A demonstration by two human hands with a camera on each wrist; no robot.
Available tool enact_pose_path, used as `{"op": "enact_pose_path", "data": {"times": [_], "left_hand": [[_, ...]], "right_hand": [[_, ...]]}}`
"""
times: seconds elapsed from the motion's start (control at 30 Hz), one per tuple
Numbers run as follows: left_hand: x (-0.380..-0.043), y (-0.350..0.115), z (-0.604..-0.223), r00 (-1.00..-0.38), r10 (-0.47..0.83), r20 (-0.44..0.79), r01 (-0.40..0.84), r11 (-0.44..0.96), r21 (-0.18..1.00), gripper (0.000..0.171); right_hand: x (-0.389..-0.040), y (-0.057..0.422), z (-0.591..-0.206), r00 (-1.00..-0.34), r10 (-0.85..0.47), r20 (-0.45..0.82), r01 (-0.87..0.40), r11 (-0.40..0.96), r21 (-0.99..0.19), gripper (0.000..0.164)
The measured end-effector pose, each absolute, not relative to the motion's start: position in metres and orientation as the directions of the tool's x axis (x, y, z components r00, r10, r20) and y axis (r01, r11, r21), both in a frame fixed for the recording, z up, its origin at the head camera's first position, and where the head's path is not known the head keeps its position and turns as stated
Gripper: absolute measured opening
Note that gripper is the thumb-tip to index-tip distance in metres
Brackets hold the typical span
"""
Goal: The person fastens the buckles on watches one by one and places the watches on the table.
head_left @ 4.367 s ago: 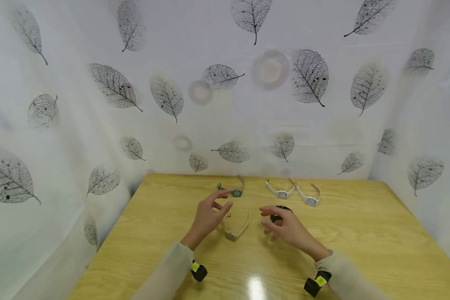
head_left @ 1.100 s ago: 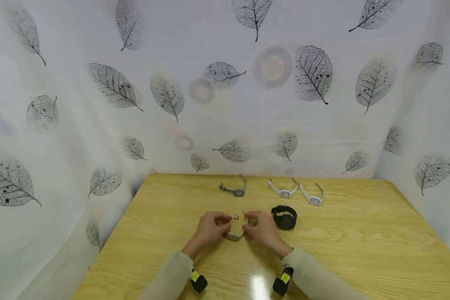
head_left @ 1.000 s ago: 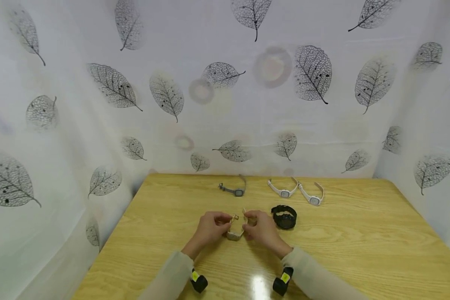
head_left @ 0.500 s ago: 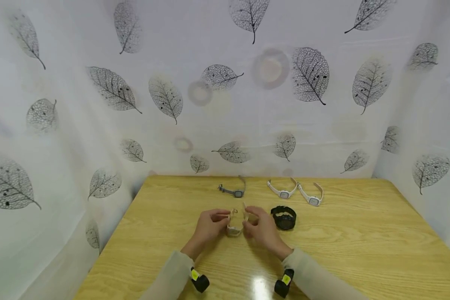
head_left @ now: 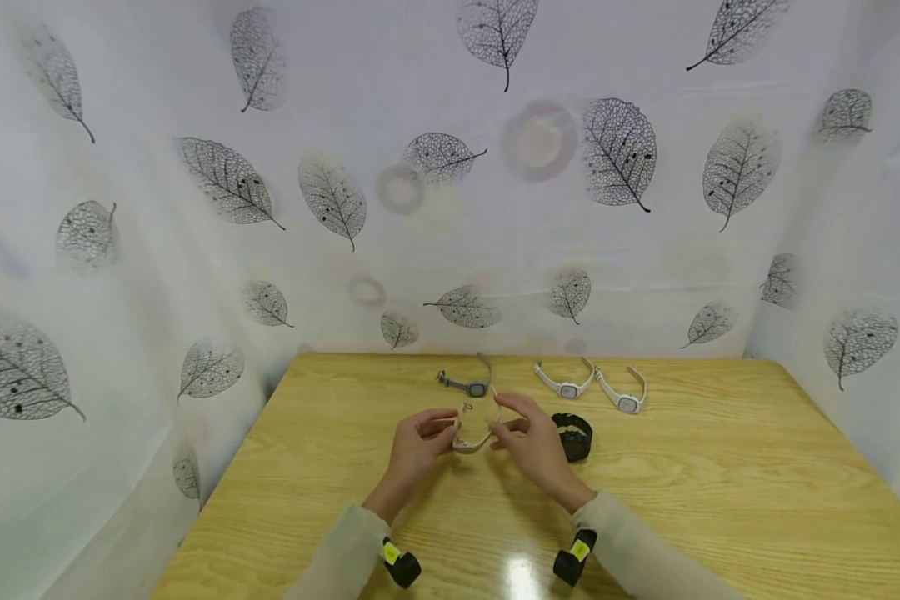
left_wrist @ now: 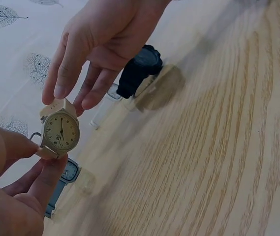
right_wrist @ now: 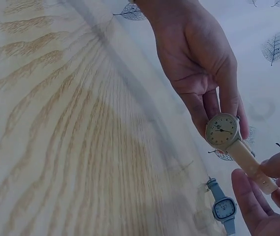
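A cream wristwatch (head_left: 468,447) with a round dial, its strap undone, is held between my two hands. The left hand (head_left: 414,454) pinches it on the buckle side beside the case. The right hand (head_left: 534,442) has thumb and fingers at the free strap end. In the left wrist view the watch dial (left_wrist: 61,132) faces the camera, with the left-hand fingers (left_wrist: 19,182) below it. The right wrist view shows the pale strap (right_wrist: 248,160) running from the case to the right-hand fingers (right_wrist: 265,189).
A black watch (head_left: 573,437) lies just right of the right hand, partly covered by it. Farther back are a grey-blue watch (head_left: 476,388) and two white watches, one left (head_left: 568,389), one right (head_left: 627,403). A leaf-patterned curtain (head_left: 450,233) borders the wooden table (head_left: 720,483).
From both hands apart above the table, the hands have come together on the cream watch. Over the last second the watch has risen and tilted, and the right hand has shifted along its strap.
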State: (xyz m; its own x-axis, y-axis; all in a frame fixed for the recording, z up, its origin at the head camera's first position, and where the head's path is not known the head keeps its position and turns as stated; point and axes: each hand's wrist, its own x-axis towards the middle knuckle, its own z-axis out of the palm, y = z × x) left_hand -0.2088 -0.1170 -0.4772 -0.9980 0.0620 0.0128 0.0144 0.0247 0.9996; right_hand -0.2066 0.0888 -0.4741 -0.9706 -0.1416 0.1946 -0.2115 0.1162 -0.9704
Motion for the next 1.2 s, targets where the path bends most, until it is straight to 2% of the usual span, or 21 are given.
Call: {"op": "enact_pose_path", "data": {"times": [0.17,0.33,0.53,0.63,0.9,1.0,1.2], "left_hand": [[-0.208,-0.116,-0.476,-0.998,0.055,0.035,0.036,0.016,0.999,0.026],[-0.205,-0.115,-0.475,-0.992,0.034,0.119,0.12,0.034,0.992,0.026],[-0.207,-0.112,-0.479,-0.981,0.005,0.196,0.196,0.008,0.981,0.025],[-0.207,-0.11,-0.479,-0.979,-0.008,0.204,0.204,0.006,0.979,0.025],[-0.21,-0.108,-0.481,-0.987,-0.032,0.159,0.16,-0.023,0.987,0.032],[-0.21,-0.107,-0.479,-0.992,-0.025,0.124,0.125,-0.043,0.991,0.033],[-0.212,-0.108,-0.479,-0.997,-0.004,0.075,0.075,-0.028,0.997,0.034]], "right_hand": [[-0.197,0.089,-0.457,-0.967,-0.148,0.206,-0.225,0.132,-0.965,0.045],[-0.192,0.091,-0.447,-0.964,-0.143,0.226,-0.246,0.135,-0.96,0.046],[-0.211,0.093,-0.471,-0.971,-0.066,0.231,-0.238,0.115,-0.965,0.031],[-0.215,0.092,-0.476,-0.972,-0.033,0.235,-0.237,0.121,-0.964,0.022],[-0.213,0.094,-0.476,-0.954,-0.071,0.292,-0.301,0.196,-0.933,0.016],[-0.214,0.094,-0.477,-0.947,-0.092,0.309,-0.322,0.218,-0.921,0.02],[-0.214,0.095,-0.479,-0.949,-0.101,0.299,-0.314,0.219,-0.924,0.039]]}}
